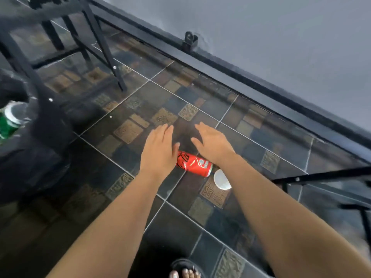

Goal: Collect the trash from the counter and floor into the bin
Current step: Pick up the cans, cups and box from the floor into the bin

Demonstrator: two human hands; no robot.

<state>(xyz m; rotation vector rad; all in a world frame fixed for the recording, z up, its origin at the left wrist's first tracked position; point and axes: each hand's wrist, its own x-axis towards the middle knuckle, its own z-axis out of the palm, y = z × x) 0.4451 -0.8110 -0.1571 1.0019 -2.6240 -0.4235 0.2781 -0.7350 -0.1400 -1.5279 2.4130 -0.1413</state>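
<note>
A dented red soda can [195, 164] lies on its side on the dark tiled floor, partly hidden by my wrists. A small white cup [220, 179] lies just right of it. My left hand [160, 149] hovers above the can's left end, palm down, fingers apart, holding nothing. My right hand [210, 144] is stretched out over the can's far side, also flat and empty. At the left edge a black bin bag [36, 157] holds a green can [9, 122] near its opening.
Black metal chair or table legs [104, 47] stand at the upper left. Another black frame [321, 177] reaches in from the right. A dark skirting and grey wall [281, 37] run diagonally behind. My sandalled foot [185, 270] is at the bottom edge.
</note>
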